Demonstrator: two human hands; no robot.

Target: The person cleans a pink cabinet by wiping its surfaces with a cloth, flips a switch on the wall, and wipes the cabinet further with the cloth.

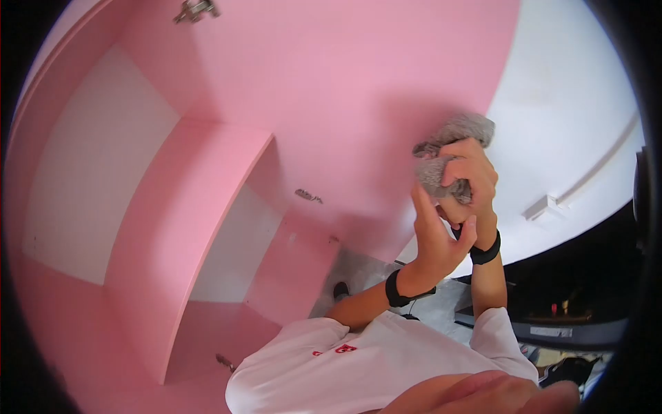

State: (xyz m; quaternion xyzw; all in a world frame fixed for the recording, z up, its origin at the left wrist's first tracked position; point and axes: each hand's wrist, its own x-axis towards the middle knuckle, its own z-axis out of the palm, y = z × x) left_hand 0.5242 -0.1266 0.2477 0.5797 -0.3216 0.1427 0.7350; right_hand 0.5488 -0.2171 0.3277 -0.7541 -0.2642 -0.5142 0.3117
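Observation:
My right hand (476, 172) grips a crumpled grey cloth (469, 129), its fingers curled over the folds in front of a pink panel (331, 76). Just below and to the left is my left hand (434, 241), its thumb and a finger spread apart beside the cloth's lower edge. Some of its other fingers are hidden behind the right hand, and whether it touches the cloth is unclear. Both wrists wear black bands.
Pink shelving (186, 186) with white back panels fills the left side. Metal hinges (196, 10) sit on the pink surfaces. At right, a white panel (565, 103) carries a white handle-like piece (541, 207). A dark glossy object (565, 290) stands lower right.

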